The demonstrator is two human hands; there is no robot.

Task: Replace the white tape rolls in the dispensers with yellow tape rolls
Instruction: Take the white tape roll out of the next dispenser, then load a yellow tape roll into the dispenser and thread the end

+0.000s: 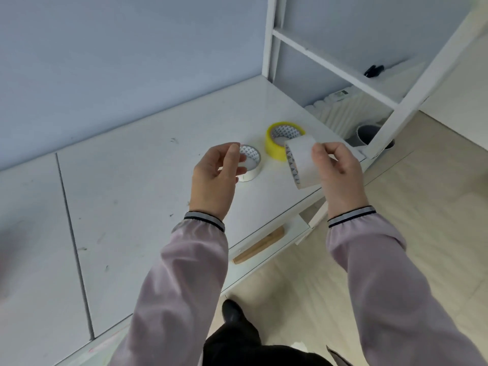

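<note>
My left hand (219,178) hovers above the desk (137,196), fingers loosely curled, grip apart and holding nothing. Just beyond its fingertips a thin white tape roll (250,165) lies flat on the desk, partly hidden by the thumb and forefinger; I cannot tell whether they touch it.

To its right a yellow tape roll (274,143) lies flat near the desk's right edge. It looks full and wide.

Further right, my right hand (338,170) holds a second white tape roll (302,159) on edge in the air, grip clamped on its rim, in front of the yellow roll.

Handling judgement: these rolls should be light and stiff, with a cardboard core that resists a moderate squeeze. The outer wrap looks smooth and may slip; the loose end will stick to skin. I would take each across the flat sides or through the core.

Containers: no dispenser is visible. A shelf under the desk holds a brown stick-like object (260,247). A grey pot (368,133) stands on the floor; contents not visible.
</note>
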